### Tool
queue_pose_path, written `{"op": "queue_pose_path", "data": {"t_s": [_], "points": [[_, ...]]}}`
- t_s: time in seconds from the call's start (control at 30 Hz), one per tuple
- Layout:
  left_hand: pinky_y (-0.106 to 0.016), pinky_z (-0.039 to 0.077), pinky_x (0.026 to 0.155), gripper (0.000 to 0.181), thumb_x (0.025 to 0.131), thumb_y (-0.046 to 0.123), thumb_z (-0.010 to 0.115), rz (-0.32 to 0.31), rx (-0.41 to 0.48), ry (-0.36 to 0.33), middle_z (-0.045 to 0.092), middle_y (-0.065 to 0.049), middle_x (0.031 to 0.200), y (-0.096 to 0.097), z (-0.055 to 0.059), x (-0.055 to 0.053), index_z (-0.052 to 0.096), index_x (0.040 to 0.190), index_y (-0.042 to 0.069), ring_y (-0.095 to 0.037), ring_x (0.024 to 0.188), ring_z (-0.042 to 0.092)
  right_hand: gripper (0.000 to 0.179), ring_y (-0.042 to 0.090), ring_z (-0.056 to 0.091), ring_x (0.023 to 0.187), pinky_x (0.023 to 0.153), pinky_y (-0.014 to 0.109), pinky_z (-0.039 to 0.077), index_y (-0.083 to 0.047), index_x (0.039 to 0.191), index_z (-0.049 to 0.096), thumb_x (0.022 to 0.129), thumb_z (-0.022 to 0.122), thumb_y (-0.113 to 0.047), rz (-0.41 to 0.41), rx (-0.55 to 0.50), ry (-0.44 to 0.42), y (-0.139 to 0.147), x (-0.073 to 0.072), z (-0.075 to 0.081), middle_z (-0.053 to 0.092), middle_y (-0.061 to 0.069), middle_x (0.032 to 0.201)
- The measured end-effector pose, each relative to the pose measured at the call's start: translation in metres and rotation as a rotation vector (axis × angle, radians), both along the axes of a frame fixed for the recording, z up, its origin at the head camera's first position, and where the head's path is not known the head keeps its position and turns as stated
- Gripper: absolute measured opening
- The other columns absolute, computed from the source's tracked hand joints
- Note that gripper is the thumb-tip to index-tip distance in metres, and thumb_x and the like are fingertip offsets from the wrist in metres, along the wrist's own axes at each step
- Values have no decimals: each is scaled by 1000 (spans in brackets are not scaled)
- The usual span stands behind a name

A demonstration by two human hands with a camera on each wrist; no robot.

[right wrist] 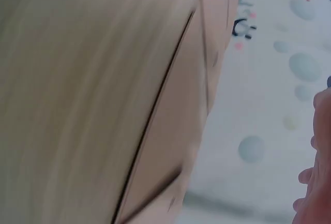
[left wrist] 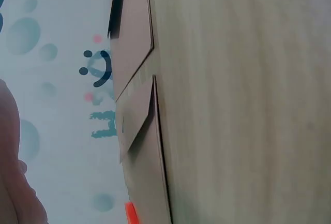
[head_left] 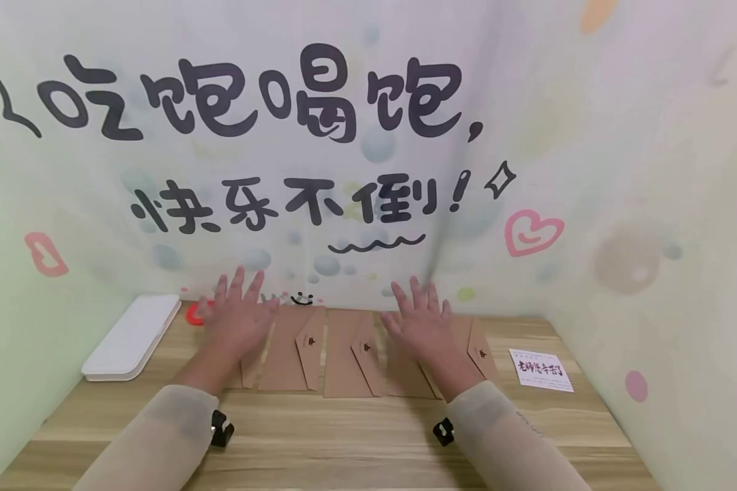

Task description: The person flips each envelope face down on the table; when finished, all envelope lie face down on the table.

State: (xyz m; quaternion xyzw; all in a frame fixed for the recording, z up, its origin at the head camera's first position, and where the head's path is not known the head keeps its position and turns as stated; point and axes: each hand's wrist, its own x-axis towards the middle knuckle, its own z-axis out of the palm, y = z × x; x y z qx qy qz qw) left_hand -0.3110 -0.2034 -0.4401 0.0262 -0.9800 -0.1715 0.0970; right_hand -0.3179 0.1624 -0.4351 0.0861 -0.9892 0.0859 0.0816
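Observation:
Several brown paper envelopes (head_left: 351,358) lie in a row on the table, each with a slanted flap and a small dark print. My left hand (head_left: 239,324), fingers spread, is raised over the left end of the row and partly hides the leftmost envelope (head_left: 246,374). My right hand (head_left: 426,327) is spread in the same way over the right part, overlapping the envelope (head_left: 408,375) second from the right. Both hands hold nothing. In the left wrist view, one envelope's flap (left wrist: 137,113) lifts slightly. A gap shows between the right hand (right wrist: 316,167) and the envelopes (right wrist: 170,105).
A white flat case (head_left: 132,337) lies at the table's back left. A red object (head_left: 198,314) shows behind my left hand. To the right lies a white printed card (head_left: 542,370). A printed curtain (head_left: 368,164) stands behind the wooden table (head_left: 319,450).

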Motion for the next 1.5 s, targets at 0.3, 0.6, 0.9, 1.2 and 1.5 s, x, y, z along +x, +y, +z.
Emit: {"op": "queue_pose_path", "data": {"t_s": [0.3, 0.6, 0.9, 1.2, 1.5], "points": [[-89, 12, 117, 83, 107, 72, 17, 35, 154, 23, 9, -23, 180, -20, -6, 15, 12, 174, 24, -59, 160, 11, 64, 38, 8, 169, 132, 70, 19, -40, 171, 21, 112, 36, -59, 44, -62, 24, -44, 11, 5, 12, 1, 183], [-87, 20, 117, 79, 113, 59, 21, -60, 462, 84, 14, -31, 176, -36, -5, 35, 14, 172, 7, -63, 158, 16, 67, 37, 32, 161, 131, 60, 31, -27, 171, 27, 113, 35, -58, 160, -127, 30, -97, 23, 7, 31, 7, 177], [-84, 22, 119, 77, 114, 58, 17, -37, 550, 17, 21, -35, 173, -60, -12, 46, 6, 173, 10, -64, 155, 22, 58, 27, 47, 154, 128, 48, 41, -21, 165, 42, 112, 48, -45, 265, -248, 12, -148, 31, -5, 52, 5, 164], [-76, 23, 125, 78, 114, 56, 13, 26, 627, -31, 31, -32, 170, -75, -19, 52, 26, 168, 1, -56, 158, 26, 56, 24, 59, 143, 113, 43, 56, -28, 162, 46, 110, 57, -47, 316, -614, -167, -188, 38, -14, 58, 1, 157], [-65, 42, 121, 88, 109, 67, 7, -12, 841, -229, 26, -25, 175, -75, -13, 57, 12, 172, 5, -50, 157, 31, 56, 21, 67, 132, 102, 41, 62, -34, 157, 52, 104, 68, -46, 269, -936, -395, -216, 44, -22, 64, 8, 153]]}}
